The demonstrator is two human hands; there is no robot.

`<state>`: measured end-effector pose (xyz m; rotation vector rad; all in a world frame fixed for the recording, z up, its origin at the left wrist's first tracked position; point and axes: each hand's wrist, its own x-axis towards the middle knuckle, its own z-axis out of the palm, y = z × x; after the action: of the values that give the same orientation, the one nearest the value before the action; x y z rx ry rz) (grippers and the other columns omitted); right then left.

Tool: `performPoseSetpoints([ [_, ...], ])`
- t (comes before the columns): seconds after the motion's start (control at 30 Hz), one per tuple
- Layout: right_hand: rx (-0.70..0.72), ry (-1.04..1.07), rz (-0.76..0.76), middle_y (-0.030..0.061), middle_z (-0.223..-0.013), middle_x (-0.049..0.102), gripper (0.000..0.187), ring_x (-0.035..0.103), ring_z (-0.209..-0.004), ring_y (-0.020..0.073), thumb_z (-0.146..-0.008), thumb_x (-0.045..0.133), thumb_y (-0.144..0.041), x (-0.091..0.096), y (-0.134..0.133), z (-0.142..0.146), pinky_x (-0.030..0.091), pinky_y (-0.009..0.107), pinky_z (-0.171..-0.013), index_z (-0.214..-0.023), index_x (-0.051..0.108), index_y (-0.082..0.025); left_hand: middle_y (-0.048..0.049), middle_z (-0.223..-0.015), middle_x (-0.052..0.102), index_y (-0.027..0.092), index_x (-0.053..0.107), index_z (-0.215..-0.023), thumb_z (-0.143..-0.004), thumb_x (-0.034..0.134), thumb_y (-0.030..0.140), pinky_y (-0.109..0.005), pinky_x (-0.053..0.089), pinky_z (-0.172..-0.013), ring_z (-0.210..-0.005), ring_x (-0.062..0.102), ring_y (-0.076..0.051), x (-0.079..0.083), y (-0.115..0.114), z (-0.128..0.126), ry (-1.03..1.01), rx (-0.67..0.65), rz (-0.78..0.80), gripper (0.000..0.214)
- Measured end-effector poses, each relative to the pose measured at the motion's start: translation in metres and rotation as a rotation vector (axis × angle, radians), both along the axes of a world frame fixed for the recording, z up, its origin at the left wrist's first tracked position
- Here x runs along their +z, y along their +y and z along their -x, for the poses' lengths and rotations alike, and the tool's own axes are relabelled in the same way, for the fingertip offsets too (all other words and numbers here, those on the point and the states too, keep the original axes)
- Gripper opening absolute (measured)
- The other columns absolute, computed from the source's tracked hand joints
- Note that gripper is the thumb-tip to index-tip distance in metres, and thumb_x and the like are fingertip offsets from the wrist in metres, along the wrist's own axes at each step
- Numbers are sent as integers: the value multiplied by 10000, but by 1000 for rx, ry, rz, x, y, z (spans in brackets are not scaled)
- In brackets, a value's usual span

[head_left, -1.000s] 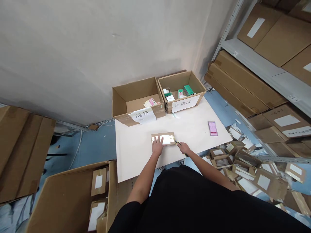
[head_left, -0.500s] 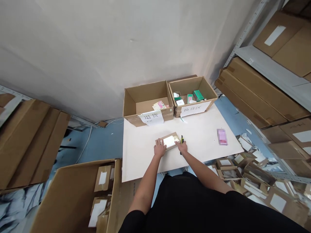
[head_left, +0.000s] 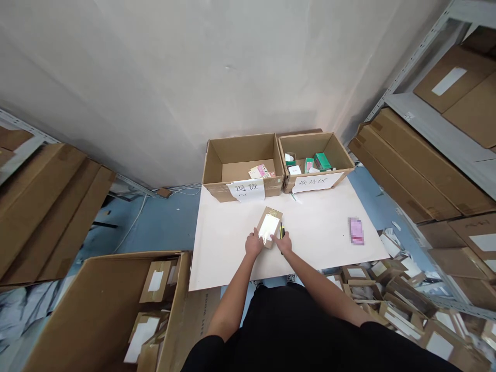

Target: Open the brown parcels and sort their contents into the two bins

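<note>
My left hand point(head_left: 253, 243) rests on the near corner of a small cardboard parcel point(head_left: 269, 226), which has a glossy white label on top. My right hand point(head_left: 284, 243) sits against the parcel's right side, holding a yellow-and-black utility knife point(head_left: 282, 232) upright. The blade is hidden by my fingers and the parcel. Both lie on a white board table point(head_left: 228, 263). A pink flat packet point(head_left: 356, 231), blurred in this view, lies to the right.
Two open cartons with paper labels stand at the far table edge. The left carton point(head_left: 217, 190) holds a few cards, and the right carton point(head_left: 318, 182) holds small green and white boxes. A large open carton point(head_left: 104, 310) sits lower left, loose parcels point(head_left: 383, 294) lie lower right, and stacked cartons fill the shelves point(head_left: 430, 119) on the right.
The parcel has turned from lying crosswise to pointing its long side away from me. My hands stay on it, and the knife now stands more upright. The whole view has shifted slightly.
</note>
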<state>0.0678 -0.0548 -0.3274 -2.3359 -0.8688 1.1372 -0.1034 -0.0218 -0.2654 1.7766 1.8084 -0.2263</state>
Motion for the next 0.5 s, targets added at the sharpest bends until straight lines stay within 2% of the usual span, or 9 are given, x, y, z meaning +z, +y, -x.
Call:
performPoseSetpoints([
  [0.1,29,-15,-5,126,-1132,750,653,736,-1059,316,-771,810,-597,-3,-8,-3,550,344,-808,-1219,514,-225,-250,-1475,586,43,300,-1629,-1014,392,297,-360,477,-1061,-1352,578,-313,-6,-23,-18,16,66,-33,672],
  [0.17,75,-89,-37,113,-1111,750,664,734,-1035,317,-754,831,-590,5,4,-22,542,341,-791,-1215,511,-234,-242,-1446,619,46,368,-1595,-1024,371,287,-352,497,-1034,-1313,619,-300,-7,-31,-32,-14,46,29,620],
  [0.23,127,-172,-59,115,-1110,747,657,727,-1037,317,-760,836,-576,17,21,-49,529,334,-793,-1213,509,-232,-197,-1358,692,109,527,-1495,-1031,373,309,-352,526,-984,-1229,676,-290,-4,-29,-44,-62,-8,106,528],
  [0.33,147,-239,-78,137,-1158,739,556,713,-1082,311,-868,733,-581,33,34,-84,513,328,-823,-1223,504,-219,-162,-1304,722,186,689,-1302,-1001,468,348,-379,538,-971,-1199,689,-309,6,-6,-57,-45,-83,79,408],
  [0.4,102,-230,-68,141,-1143,740,441,719,-1070,301,-977,576,-587,39,29,-95,512,332,-826,-1209,507,-218,-184,-1409,660,189,664,-1360,-955,560,340,-412,523,-1018,-1284,639,-338,15,20,-59,9,-189,-20,444],
  [0.43,74,-207,-61,132,-1111,745,402,727,-1041,293,-1017,497,-582,39,22,-96,516,332,-818,-1195,509,-222,-191,-1493,599,195,610,-1440,-919,619,328,-427,506,-1056,-1354,589,-350,20,34,-58,28,-272,-67,538],
  [0.5,21,-120,-52,91,-1003,750,368,747,-936,268,-1058,396,-569,37,3,-92,529,324,-783,-1162,513,-236,-139,-1690,390,274,444,-1598,-817,752,316,-442,432,-1165,-1536,388,-356,27,64,-54,4,-501,-79,840],
])
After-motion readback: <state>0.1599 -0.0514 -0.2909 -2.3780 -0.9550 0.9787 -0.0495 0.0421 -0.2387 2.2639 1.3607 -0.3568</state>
